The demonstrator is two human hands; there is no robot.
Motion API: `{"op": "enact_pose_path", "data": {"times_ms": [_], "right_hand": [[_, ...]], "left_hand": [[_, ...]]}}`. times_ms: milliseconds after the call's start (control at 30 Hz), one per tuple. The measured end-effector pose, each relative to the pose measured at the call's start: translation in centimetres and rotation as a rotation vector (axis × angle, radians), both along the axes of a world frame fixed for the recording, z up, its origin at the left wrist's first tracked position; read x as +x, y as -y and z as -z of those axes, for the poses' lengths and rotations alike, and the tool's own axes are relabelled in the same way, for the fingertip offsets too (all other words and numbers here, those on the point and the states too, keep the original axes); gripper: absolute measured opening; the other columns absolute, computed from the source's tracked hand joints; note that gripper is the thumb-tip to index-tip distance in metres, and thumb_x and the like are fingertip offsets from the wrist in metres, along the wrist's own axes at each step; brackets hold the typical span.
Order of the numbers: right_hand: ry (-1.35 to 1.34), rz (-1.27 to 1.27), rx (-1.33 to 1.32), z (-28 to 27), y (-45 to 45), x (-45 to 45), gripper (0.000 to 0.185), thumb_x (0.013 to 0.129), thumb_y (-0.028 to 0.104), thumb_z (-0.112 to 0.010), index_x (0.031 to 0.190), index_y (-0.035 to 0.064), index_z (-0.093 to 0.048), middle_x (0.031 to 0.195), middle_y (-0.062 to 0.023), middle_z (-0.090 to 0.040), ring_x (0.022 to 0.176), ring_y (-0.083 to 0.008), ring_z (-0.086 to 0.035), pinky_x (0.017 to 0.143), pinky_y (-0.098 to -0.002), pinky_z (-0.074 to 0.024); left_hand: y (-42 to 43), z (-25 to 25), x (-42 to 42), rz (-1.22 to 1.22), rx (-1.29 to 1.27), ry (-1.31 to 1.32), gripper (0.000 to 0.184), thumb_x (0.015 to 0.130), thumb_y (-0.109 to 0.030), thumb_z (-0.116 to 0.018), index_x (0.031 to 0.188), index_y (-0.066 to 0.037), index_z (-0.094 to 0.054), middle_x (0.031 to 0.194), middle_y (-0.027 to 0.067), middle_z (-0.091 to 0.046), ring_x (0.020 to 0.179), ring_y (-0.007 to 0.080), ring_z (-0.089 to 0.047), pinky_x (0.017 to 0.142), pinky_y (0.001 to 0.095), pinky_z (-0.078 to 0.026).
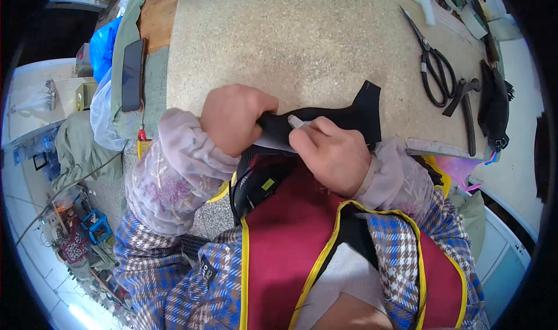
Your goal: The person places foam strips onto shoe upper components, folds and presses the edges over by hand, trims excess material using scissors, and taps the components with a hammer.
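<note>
A black, flat, flexible piece of material (365,112) lies across the near edge of the stone-topped table, its flared end to the right. Its left end is gripped by my left hand (232,118), fingers curled around it. My right hand (332,152) is closed with its fingers pressed on the middle of the same piece. At the right fingertips shows a small whitish bit (296,121); whether it is a finger wrap or something held I cannot tell. Part of the piece is hidden under both hands.
On the speckled tabletop (261,45), black-handled scissors (430,59) and a hammer (467,112) lie at the right, beside dark bundled material (494,106). A phone (133,75) rests at the left edge on green cloth. Blue and clear plastic bags (103,51) hang beyond it.
</note>
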State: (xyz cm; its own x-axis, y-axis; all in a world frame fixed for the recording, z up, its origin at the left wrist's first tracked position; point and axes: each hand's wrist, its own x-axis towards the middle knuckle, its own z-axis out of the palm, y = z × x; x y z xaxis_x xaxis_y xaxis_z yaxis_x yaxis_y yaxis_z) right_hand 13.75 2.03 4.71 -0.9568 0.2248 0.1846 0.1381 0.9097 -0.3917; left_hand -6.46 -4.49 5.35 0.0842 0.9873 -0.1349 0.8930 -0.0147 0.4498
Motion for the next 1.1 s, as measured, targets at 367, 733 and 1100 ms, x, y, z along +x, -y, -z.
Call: {"op": "enact_pose_path", "data": {"times_ms": [367,733,1100], "right_hand": [[0.045,0.004,0.011,-0.3,-1.0,-0.4,0.012,0.073,0.010,-0.058,0.085,0.0065,-0.055,0.096,-0.0054,-0.065,0.085,-0.0189,-0.061,0.054,-0.0279,-0.0527],[0.142,-0.068,-0.005,-0.8,-1.0,-1.1,0.012,0.074,0.012,-0.059,0.085,0.0089,-0.055,0.095,-0.0008,-0.065,0.085,-0.0168,-0.059,0.052,-0.0279,-0.0522],[0.093,-0.070,0.054,-0.4,-0.8,-1.1,0.014,0.073,0.012,-0.058,0.087,0.0097,-0.055,0.097,0.0001,-0.065,0.085,-0.0160,-0.057,0.052,-0.0261,-0.0515]], "left_hand": [[0.5,1.9,-0.6,0.000,0.277,0.105,0.023,0.055,-0.005,-0.066,0.077,-0.005,-0.060,0.075,0.0111,-0.057,0.072,0.0329,-0.058,0.060,0.0391,-0.045],[1.2,3.2,-1.8,-0.119,0.193,0.491,0.019,0.058,0.002,-0.064,0.076,-0.005,-0.064,0.073,0.0123,-0.060,0.074,0.0336,-0.060,0.062,0.0400,-0.048],[0.6,2.4,-1.5,-0.047,0.272,0.325,0.015,0.061,-0.005,-0.064,0.075,-0.006,-0.063,0.075,0.0106,-0.059,0.078,0.0310,-0.060,0.066,0.0373,-0.047]]}}
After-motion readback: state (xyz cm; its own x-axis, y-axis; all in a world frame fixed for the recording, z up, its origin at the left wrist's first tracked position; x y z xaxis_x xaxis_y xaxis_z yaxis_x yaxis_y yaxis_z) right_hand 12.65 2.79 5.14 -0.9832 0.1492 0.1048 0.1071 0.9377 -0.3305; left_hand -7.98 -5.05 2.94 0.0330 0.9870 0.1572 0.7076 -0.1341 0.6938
